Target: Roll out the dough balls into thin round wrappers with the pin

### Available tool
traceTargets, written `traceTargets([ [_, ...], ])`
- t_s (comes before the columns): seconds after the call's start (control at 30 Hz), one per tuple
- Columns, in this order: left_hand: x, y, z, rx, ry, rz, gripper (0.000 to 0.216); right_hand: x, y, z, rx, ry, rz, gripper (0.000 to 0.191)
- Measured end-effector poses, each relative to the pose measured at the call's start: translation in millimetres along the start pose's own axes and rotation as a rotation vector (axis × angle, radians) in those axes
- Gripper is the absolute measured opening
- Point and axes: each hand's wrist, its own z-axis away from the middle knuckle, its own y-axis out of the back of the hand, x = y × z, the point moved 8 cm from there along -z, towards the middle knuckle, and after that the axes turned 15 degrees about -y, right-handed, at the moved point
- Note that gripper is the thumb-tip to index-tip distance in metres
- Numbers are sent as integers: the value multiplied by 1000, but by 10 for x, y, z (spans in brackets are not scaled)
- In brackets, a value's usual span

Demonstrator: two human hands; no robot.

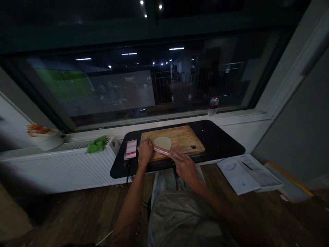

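Note:
A flat, pale round of what looks like dough (162, 142) lies on the wooden cutting board (180, 133). Across its near edge runs a thin stick (161, 150) with a reddish surface and a white and red printed strip. My left hand (145, 151) is closed around the stick's left end. At the other end, my right hand (183, 165) grips it with the fingers reaching forward; part of that end is hidden under them. Left of my left hand lies a phone (131, 150) with a lit screen and a cable.
The board rests on a black table (221, 140) below the window. A plastic bottle (213, 105) stands on the sill. On the radiator (74, 168) are a green cloth (97, 144) and a white container (47, 140). An open white box (250, 173) sits on the floor at right.

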Motion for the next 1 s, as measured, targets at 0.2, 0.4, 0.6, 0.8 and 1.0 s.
traceTargets([
  [0.2,-5,26,73,18,-31,-9,34,38,7,-44,-22,-23,20,57],
  [0.4,10,37,126,22,-38,-3,34,20,0,-37,-20,-31,21,50],
  [0.6,4,33,165,21,-40,-30,33,-13,-33,19,-38,-42,-4,55],
  [0.8,-42,29,246,49,-25,-26,29,-88,-80,86,-16,-14,-54,54],
  [1.0,-24,17,246,50,-57,-56,28,-74,-40,46,11,5,-89,49],
])
